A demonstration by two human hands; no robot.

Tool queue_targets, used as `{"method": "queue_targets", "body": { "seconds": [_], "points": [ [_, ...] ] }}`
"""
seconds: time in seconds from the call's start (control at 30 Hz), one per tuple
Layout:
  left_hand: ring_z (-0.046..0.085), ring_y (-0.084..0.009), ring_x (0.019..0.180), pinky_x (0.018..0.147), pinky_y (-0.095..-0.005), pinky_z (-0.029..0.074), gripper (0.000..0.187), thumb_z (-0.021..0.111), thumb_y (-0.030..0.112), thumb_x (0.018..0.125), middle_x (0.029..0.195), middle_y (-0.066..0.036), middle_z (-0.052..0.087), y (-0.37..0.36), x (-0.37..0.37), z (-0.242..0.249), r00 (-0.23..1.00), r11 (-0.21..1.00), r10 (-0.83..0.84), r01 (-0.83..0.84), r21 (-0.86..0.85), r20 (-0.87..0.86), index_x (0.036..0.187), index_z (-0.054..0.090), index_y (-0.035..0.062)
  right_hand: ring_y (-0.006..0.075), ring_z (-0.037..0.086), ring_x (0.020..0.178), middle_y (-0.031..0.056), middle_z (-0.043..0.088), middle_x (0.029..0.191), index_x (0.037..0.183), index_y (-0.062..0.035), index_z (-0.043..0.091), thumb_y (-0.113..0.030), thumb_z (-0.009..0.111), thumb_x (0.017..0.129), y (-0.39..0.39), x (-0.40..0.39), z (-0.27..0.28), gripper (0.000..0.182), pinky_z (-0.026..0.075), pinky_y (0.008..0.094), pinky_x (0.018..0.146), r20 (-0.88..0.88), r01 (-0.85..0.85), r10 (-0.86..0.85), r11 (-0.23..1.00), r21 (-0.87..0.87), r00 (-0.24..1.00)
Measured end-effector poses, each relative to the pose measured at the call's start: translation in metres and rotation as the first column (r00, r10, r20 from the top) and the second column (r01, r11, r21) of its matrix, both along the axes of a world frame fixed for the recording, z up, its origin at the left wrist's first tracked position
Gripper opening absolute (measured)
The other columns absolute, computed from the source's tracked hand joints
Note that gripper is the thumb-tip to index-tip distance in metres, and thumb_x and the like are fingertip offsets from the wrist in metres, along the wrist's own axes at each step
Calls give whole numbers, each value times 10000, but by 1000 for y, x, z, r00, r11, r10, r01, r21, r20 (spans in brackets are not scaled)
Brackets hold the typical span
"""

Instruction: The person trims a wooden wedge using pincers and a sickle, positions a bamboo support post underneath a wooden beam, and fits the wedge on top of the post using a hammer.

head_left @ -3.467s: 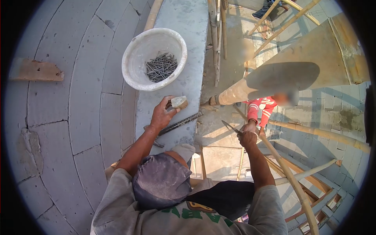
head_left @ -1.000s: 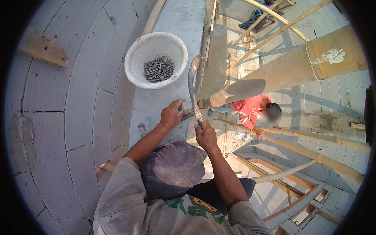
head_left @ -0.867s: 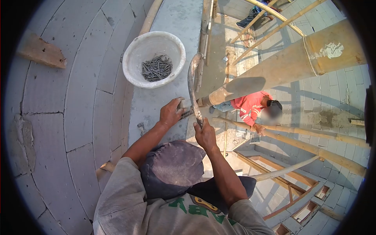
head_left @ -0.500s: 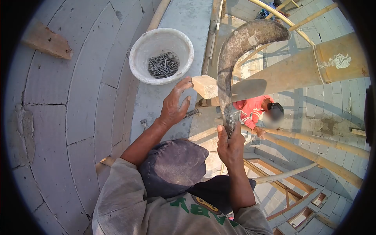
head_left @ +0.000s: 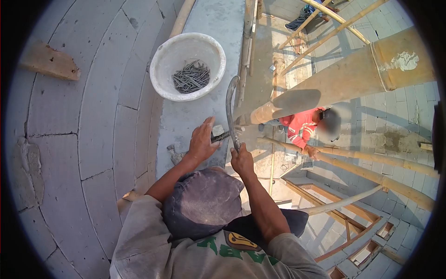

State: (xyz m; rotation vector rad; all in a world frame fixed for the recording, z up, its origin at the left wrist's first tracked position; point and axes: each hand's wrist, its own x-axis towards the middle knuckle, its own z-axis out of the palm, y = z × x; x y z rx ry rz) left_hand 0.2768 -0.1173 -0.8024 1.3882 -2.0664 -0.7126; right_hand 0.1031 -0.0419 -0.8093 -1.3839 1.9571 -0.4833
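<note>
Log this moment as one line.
left hand: holding wood block on ledge | right hand: gripping sickle | nail bowl beyond

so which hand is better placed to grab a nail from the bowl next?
Left, probably. The left hand is on the ledge side, nearer the white bowl of nails, only steadying the small block. The right hand grips the curved blade.

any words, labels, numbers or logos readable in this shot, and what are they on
Green block letters on the back of the grey shirt: seen upside down and partly hidden in folds, too incomplete to read with certainty.
Yellow and black emblem on the same shirt: a logo, no legible wording.
White bowl of nails, curved blade, concrete ledge: no text visible.
</note>
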Motion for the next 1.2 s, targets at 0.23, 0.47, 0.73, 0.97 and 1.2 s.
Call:
{"method": "queue_targets", "body": {
  "seconds": [0.23, 0.47, 0.73, 0.97, 1.2],
  "points": [
    [647, -299, 1030, 869, -375, 501, 513, 767, 174, 772, 1140, -164, 648, -24, 4, -19, 956, 890, 202, -89, 447, -213, 1223, 534, 102, 380, 616, 567, 204, 623, 694, 1026, 6, 509, -211, 610, 926, 7, -17, 20, 259, 478, 454, 525, 149, 91, -69, 986, -143, 986],
    [623, -183, 1019, 869, -323, 493, 482, 759, 191, 816, 1099, -108, 652, -28, 14, -2, 688, 784, 466, -29, 621, -556, 1203, 533, 12, 193, 601, 528, 123, 601, 657, 954, 10, 540, -214, 641, 896, -21, -18, 40, 252, 477, 345, 450, 497, 156, -305, 935, 319, 813],
    [637, -201, 1013, 875, -326, 497, 504, 773, 180, 794, 1107, -120, 661, -32, 14, 4, 836, 842, 375, -126, 525, -401, 1228, 555, 45, 415, 647, 644, 250, 642, 715, 960, 3, 523, -224, 620, 906, -11, -12, 23, 253, 500, 485, 575, 266, 104, -109, 994, 35, 958],
    [651, -247, 1026, 888, -343, 502, 478, 751, 168, 802, 1110, -122, 669, -29, -11, -28, 946, 923, 139, -16, 385, -293, 1235, 561, 100, 481, 629, 721, 274, 643, 760, 1030, 7, 506, -246, 621, 920, 4, -9, 45, 299, 477, 511, 606, 121, 80, -65, 989, -121, 991],
    [644, -207, 1020, 876, -328, 501, 464, 738, 155, 821, 1109, -125, 661, -42, -12, -17, 924, 881, 219, -49, 471, -315, 1227, 535, 54, 479, 631, 736, 266, 650, 780, 1046, -12, 504, -255, 621, 918, 9, -16, 41, 299, 478, 519, 624, 99, 63, -57, 996, -58, 993]
  ]
}}
